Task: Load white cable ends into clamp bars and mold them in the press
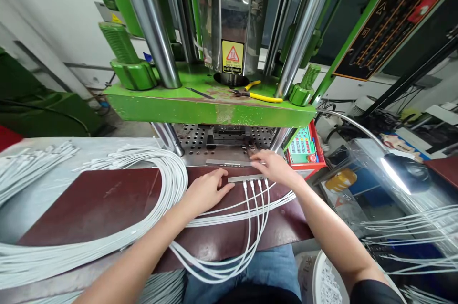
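A narrow metal bar (238,179) lies on the dark red board, with several white cable ends (252,184) fitted along its right half. Beside the bar's left end is my left hand (209,190), its thumb and fingers apart, holding nothing that shows. A second metal bar (229,163) lies behind the first, at the edge of the machine's bed. My right hand (274,166) reaches over the right ends of both bars, fingertips at the rear bar; whether it grips the bar is unclear. From the front bar the white cables curve down toward my lap.
A green press frame (214,108) stands ahead, with yellow-handled pliers (265,98) on it. Large coils of white cable (175,175) lie at left. A red control box (304,149) is at right, and a white bucket (327,280) stands low at right.
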{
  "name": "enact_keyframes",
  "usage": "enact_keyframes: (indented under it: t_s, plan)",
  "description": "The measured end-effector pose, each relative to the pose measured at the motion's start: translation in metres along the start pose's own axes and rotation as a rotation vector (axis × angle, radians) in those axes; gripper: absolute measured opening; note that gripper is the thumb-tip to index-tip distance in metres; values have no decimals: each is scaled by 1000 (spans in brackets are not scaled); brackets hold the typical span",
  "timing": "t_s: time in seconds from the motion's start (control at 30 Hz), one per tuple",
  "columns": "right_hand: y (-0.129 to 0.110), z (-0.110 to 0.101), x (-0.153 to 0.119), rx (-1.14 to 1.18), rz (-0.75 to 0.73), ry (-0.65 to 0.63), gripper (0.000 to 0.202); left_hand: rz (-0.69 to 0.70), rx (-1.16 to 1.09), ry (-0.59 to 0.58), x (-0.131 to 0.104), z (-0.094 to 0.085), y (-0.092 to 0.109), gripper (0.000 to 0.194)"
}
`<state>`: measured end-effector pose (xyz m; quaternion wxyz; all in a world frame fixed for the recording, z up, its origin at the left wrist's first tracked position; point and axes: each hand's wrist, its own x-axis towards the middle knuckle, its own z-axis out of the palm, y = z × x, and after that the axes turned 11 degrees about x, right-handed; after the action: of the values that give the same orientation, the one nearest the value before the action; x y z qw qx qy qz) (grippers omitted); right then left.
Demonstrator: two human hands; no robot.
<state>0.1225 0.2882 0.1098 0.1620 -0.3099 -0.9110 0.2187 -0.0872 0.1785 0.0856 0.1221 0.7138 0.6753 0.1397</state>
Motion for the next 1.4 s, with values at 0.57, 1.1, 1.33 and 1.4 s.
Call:
enact_keyframes:
  t_s: [0.57, 1.1, 1.33, 1.4]
  plan:
    - [-19, -31, -26, 535, 4, -173, 37, 139, -124, 309, 18, -54, 11, 28]
    - [-21, -26, 28, 285, 77, -82, 26, -268, -1350, -423, -53, 31, 91, 42]
    - [-15, -15, 62, 36, 130, -86, 35, -322, -1484, -335, -29, 27, 72, 36]
    - [-15, -11, 75, -24, 151, -86, 35, -338, -1512, -304, -21, 27, 70, 35]
